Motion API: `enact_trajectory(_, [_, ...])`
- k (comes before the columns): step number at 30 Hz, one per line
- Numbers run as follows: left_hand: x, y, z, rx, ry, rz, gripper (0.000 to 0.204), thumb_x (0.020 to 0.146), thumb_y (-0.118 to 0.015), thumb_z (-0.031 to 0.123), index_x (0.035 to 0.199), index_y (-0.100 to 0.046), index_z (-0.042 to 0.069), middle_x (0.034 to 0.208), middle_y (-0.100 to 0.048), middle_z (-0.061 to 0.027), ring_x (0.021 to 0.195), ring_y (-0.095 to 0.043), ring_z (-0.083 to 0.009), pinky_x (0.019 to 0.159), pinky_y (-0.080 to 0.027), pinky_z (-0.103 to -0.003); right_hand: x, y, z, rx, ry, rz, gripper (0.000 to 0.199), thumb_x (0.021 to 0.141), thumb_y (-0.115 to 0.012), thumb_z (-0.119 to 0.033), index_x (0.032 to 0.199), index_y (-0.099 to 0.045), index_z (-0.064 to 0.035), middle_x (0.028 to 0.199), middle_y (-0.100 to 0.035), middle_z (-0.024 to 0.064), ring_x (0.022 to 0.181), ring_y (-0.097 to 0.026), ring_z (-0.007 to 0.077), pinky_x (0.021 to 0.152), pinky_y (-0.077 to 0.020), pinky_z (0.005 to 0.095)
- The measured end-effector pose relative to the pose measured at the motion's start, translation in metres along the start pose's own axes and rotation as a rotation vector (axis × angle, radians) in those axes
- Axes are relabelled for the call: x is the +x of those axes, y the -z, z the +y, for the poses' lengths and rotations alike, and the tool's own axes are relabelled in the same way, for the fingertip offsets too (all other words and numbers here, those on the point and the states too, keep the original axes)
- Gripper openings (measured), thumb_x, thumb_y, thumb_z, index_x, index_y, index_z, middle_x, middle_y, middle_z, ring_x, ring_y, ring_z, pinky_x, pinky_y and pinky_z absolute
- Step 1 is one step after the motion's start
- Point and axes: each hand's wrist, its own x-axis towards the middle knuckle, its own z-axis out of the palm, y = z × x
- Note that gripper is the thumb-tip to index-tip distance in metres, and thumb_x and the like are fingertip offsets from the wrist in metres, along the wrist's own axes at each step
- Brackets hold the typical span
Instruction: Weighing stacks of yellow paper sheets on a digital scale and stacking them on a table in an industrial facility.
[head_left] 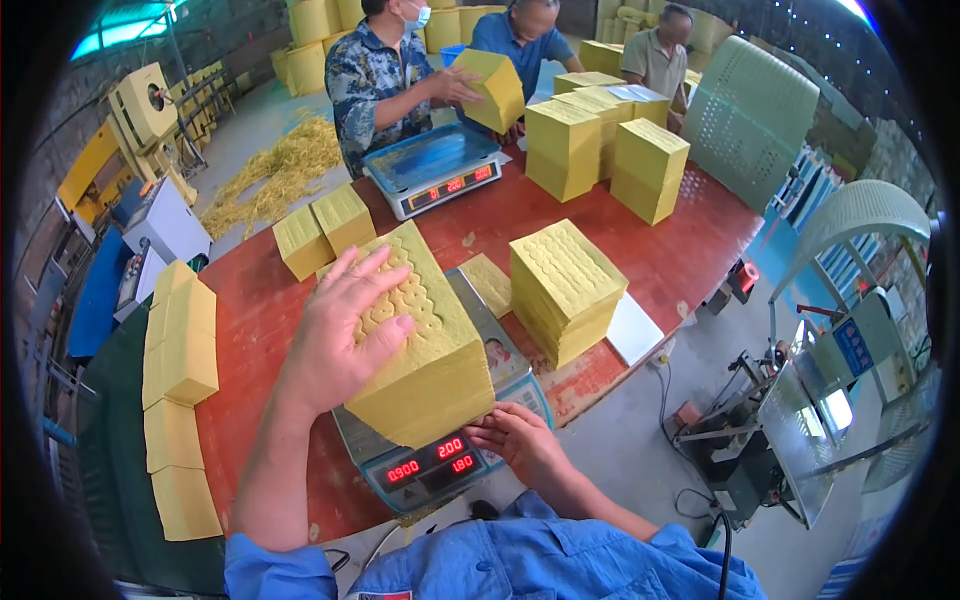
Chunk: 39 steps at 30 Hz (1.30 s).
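A tall stack of yellow paper point(425, 375) with dimpled rows on top sits tilted on a digital scale point(350, 440) with a lit red display. My left hand point(335, 335) lies across its upper left side, fingers and thumb spread. At the stack's lower right corner, my right hand point(520, 440) has its fingers curled against the bottom edge, above the scale's front panel. Part of those fingertips is hidden. Just right of the scale stands another yellow paper stack point(565, 295), and a low piece of yellow paper point(487, 283) lies behind the scale.
Paper bundles point(170, 440) line the red table's point(250, 400) left edge; two more blocks point(325, 230) stand farther back. Across the table, a person point(385, 85) holds a yellow stack above a second scale point(430, 170). Two other people are beyond tall stacks point(560, 150). A green chair point(755, 115) stands right.
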Motion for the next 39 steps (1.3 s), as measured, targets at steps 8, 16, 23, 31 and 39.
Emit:
enact_trajectory(8, [-0.004,-0.006,0.015,-0.108,-0.001,-0.048,0.05,0.085,-0.062,0.024,0.132,-0.06,0.006,0.15,-0.047,-0.0184,0.147,-0.028,-0.0397,0.119,-0.023,-0.048,0.005,0.028,0.021,0.269,-0.028,-0.124,0.026,0.1,-0.051,-0.017,0.119,-0.056,-0.0005,0.111,-0.065,0.0148,0.108,-0.064,0.0283,0.097,-0.0511,0.043])
enact_trajectory(16, [-0.041,-0.009,0.052,-0.204,0.036,0.053,0.057,0.081,-0.053,0.032,0.127,-0.062,-0.001,0.147,-0.05,-0.0195,0.145,-0.032,-0.0384,0.119,-0.021,-0.05,0.004,0.034,0.04,0.266,-0.142,-0.281,0.033,0.098,-0.055,-0.017,0.128,-0.06,-0.0029,0.109,-0.067,0.0053,0.096,-0.063,0.0179,0.092,-0.0499,0.0343])
enact_trajectory(23, [-0.049,-0.033,0.109,-0.247,0.043,0.132,0.056,0.083,-0.049,0.031,0.125,-0.062,-0.004,0.146,-0.049,-0.0226,0.144,-0.033,-0.041,0.119,-0.019,-0.052,-0.043,0.066,-0.005,0.22,0.043,-0.28,0.05,0.09,-0.057,-0.01,0.139,-0.051,-0.0021,0.132,-0.059,0.0079,0.118,-0.057,0.0182,0.101,-0.0451,0.0325])
enact_trajectory(31, [0.047,-0.111,0.2,-0.206,-0.322,0.304,0.059,0.085,-0.043,0.035,0.128,-0.058,-0.003,0.146,-0.044,-0.0298,0.142,-0.034,-0.0415,0.119,-0.02,-0.053,-0.056,0.129,-0.133,0.135,0.37,-0.02,0.05,0.098,-0.052,-0.018,0.142,-0.047,0.004,0.142,-0.051,0.0113,0.123,-0.053,0.0196,0.102,-0.0427,0.0319])
enact_trajectory(39, [0.212,-0.215,0.222,0.087,-0.342,0.124,0.05,0.083,-0.05,0.022,0.126,-0.061,-0.002,0.141,-0.053,-0.025,0.14,-0.038,-0.0446,0.118,-0.022,-0.056,0.013,0.295,-0.239,-0.068,0.355,0.147,0.04,0.101,-0.048,-0.017,0.134,-0.053,0.0061,0.124,-0.065,0.0121,0.109,-0.065,0.0212,0.093,-0.053,0.0341])
